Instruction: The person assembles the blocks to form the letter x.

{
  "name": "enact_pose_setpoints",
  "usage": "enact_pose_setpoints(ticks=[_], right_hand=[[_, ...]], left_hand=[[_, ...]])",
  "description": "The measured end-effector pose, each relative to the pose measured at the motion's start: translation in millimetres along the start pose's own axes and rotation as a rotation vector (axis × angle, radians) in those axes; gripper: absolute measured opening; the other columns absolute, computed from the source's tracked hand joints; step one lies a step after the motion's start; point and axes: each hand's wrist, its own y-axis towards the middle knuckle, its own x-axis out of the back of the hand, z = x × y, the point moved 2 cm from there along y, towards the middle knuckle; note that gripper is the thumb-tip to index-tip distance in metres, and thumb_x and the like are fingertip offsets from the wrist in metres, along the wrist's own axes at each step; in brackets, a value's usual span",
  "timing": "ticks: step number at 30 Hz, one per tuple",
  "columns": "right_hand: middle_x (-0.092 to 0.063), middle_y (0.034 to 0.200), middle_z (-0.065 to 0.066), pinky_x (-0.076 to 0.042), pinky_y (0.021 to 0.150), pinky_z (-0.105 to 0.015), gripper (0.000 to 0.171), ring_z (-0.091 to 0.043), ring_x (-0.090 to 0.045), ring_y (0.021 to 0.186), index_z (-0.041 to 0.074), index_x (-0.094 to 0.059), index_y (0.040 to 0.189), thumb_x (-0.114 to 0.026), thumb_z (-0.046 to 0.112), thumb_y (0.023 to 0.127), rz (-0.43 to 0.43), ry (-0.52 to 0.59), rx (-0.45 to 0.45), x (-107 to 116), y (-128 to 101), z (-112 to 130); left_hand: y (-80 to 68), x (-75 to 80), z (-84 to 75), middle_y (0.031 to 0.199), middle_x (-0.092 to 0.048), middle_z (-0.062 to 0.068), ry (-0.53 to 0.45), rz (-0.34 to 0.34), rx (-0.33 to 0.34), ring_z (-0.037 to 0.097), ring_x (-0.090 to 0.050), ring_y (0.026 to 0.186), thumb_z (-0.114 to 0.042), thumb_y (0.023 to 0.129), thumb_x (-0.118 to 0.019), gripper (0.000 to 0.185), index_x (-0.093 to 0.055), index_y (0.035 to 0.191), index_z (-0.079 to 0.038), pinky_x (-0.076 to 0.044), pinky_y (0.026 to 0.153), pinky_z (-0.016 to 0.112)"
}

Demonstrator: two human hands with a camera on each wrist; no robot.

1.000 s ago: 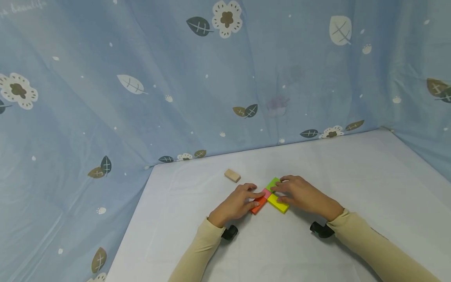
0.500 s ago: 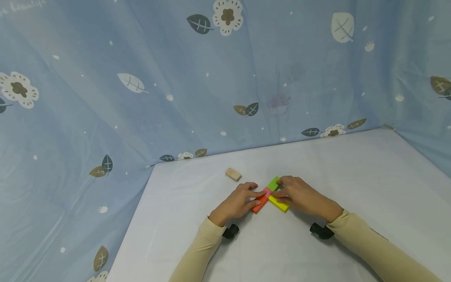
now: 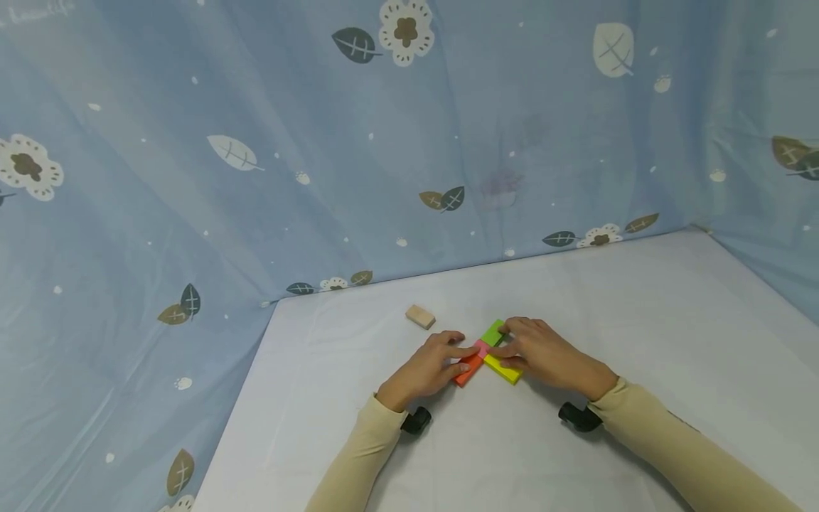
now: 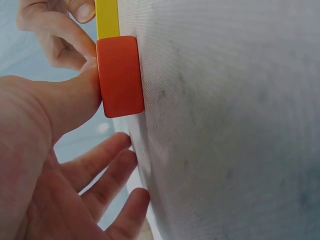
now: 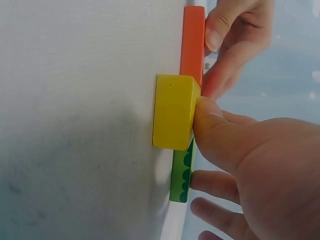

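Observation:
Four flat painted blocks lie against each other on the white tabletop: a small pink block (image 3: 482, 348) in the middle, a red-orange block (image 3: 469, 372) at near left, a yellow block (image 3: 503, 370) at near right and a green block (image 3: 493, 332) beyond. My left hand (image 3: 425, 368) rests its thumb on top of the red-orange block (image 4: 121, 77); its index finger touches the pink one. My right hand (image 3: 549, 358) presses its thumb on the yellow block (image 5: 172, 112), index finger at the pink block's edge, another fingertip beside the green block (image 5: 180, 175). Fingers partly hide the blocks.
A plain wooden block (image 3: 420, 317) lies apart, behind my left hand. Blue patterned cloth (image 3: 358, 142) hangs along the table's back and sides. Black wrist cameras sit under both sleeves.
My right index finger has slid slightly toward me, from the green block's near end to the pink block's edge, so more green shows. My left hand and the blocks look nearly unmoved.

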Motion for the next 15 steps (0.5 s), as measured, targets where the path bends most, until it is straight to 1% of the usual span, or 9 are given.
enact_pose_setpoints(ticks=[5,10,15], right_hand=[[-0.066,0.118,-0.01,-0.051,0.095,-0.054,0.029,-0.032,-0.064,0.112,0.023,-0.081,0.116,-0.082,0.021,0.087,0.007,0.016,-0.024,1.5,-1.5,1.8],[-0.066,0.114,-0.009,-0.051,0.093,-0.054,0.028,-0.03,-0.064,0.11,0.024,-0.081,0.115,-0.082,0.02,0.088,0.01,0.019,-0.022,0.9,-1.9,4.9],[-0.066,0.12,-0.012,-0.05,0.097,-0.057,0.028,-0.034,-0.064,0.115,0.023,-0.081,0.116,-0.081,0.02,0.089,0.009,0.022,-0.032,4.4,-0.9,5.9]], left_hand=[[0.0,-1.0,-0.7,0.153,-0.052,0.015,-0.005,-0.01,-0.006,0.032,-0.05,0.14,-0.02,0.103,-0.064,0.041,-0.061,0.145,-0.018,-0.042,0.117,0.048],[-1.6,-3.2,-1.5,0.153,-0.052,0.015,-0.013,-0.001,0.009,0.032,-0.05,0.14,-0.02,0.103,-0.064,0.042,-0.061,0.145,-0.018,-0.043,0.117,0.048],[-1.3,-2.1,-3.5,0.152,-0.053,0.014,0.018,-0.009,0.003,0.032,-0.051,0.139,-0.02,0.104,-0.063,0.043,-0.059,0.147,-0.017,-0.045,0.116,0.047]])
